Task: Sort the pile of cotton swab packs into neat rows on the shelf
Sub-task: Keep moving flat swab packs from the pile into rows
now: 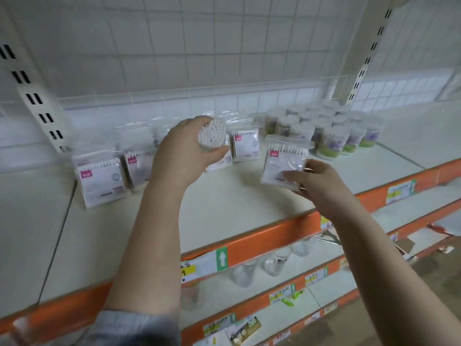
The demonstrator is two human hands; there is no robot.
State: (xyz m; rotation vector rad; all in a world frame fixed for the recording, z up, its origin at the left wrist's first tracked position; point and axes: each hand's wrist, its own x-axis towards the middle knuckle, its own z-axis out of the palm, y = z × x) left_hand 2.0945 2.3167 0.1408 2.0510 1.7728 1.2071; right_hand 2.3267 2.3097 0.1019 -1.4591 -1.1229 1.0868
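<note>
My left hand [183, 151] grips a round pack of cotton swabs [212, 136], its white tips facing me, above the middle of the white shelf [224, 211]. To the right, my right hand [316, 181] pinches the lower edge of a flat clear swab pack [284, 161] with a pink label, held just above the shelf. More flat packs stand upright at the left [102, 181], beside them [137, 168] and behind my left hand [244, 146]. A group of round swab tubs [331, 133] with purple and green labels stands at the back right.
A wire grid backs the shelf, with slotted uprights at left [37, 101] and right [369, 53]. The front lip is orange [262, 240] with price labels. Clear cups [274, 263] and small items sit on lower shelves.
</note>
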